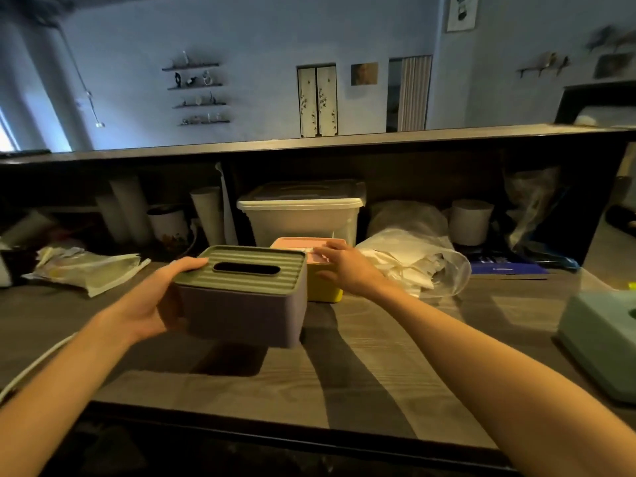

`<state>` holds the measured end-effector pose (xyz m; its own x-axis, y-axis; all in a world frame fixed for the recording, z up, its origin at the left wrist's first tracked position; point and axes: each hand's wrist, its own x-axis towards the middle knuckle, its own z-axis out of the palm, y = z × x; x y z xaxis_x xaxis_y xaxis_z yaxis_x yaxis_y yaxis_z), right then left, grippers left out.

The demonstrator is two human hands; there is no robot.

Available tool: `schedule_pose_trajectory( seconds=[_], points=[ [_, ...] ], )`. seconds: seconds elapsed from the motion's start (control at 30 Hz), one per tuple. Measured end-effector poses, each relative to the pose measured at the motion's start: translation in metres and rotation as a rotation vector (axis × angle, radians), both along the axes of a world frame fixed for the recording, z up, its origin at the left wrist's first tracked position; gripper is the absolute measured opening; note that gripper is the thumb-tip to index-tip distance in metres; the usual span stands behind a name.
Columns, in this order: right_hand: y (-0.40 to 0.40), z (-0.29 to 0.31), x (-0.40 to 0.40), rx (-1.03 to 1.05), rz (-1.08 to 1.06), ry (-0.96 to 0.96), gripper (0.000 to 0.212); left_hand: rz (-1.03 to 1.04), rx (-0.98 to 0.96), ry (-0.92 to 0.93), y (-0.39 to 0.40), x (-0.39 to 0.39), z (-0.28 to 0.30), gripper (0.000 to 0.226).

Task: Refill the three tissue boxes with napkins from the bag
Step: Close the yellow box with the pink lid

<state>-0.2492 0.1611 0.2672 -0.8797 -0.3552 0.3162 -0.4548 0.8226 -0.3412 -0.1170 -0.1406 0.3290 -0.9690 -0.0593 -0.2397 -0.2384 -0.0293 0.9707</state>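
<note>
while left hand (156, 297) grips purple box (241, 304)

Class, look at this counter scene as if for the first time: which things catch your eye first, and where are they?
Front and centre, the left hand holds a purple tissue box with a green slotted lid above the wooden counter. Just behind it stands a yellow box with a pink lid, which the right hand reaches over. To the right lies a clear bag of white napkins.

dim room — blue wall (261, 36) with small shelves (198, 94), wooden counter (371, 366).
</note>
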Motion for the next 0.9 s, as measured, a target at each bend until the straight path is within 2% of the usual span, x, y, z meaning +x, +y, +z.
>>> schedule_pose_trajectory(
  seconds=[0.1, 0.2, 0.33, 0.43, 0.5, 0.57, 0.67, 0.8, 0.9],
  points=[
    [-0.002, 0.011, -0.004, -0.128, 0.007, -0.101, 0.048, -0.049, -0.077, -0.047, 0.01, 0.005, -0.013, 0.044],
    [0.007, 0.02, 0.013, -0.231, 0.007, -0.034, 0.041, -0.136, -0.149, -0.086, 0.036, 0.009, -0.028, 0.049],
    [0.034, 0.034, 0.056, -0.446, 0.092, -0.124, 0.036, -0.214, -0.156, -0.086, 0.08, 0.011, -0.05, 0.053],
    [0.058, 0.043, 0.09, -0.478, 0.12, 0.001, 0.022, -0.211, -0.147, -0.039, 0.121, 0.007, -0.058, 0.04],
    [0.069, 0.048, 0.115, -0.487, 0.119, 0.041, 0.016, -0.219, -0.14, -0.035, 0.149, 0.005, -0.062, 0.041],
    [0.076, 0.046, 0.137, -0.362, 0.09, 0.029, 0.021, -0.254, -0.115, -0.021, 0.175, 0.007, -0.064, 0.042],
    [0.092, 0.029, 0.149, -0.032, -0.003, 0.057, 0.036, -0.292, -0.177, 0.108, 0.202, 0.009, -0.067, 0.043],
    [0.12, 0.012, 0.152, -0.083, -0.071, 0.008, 0.05, -0.529, -0.278, 0.172, 0.207, 0.003, -0.085, 0.087],
    [0.129, 0.014, 0.154, -0.062, -0.116, -0.03, 0.046, -0.607, -0.454, 0.309, 0.211, 0.004, -0.097, 0.09]
  ],
)
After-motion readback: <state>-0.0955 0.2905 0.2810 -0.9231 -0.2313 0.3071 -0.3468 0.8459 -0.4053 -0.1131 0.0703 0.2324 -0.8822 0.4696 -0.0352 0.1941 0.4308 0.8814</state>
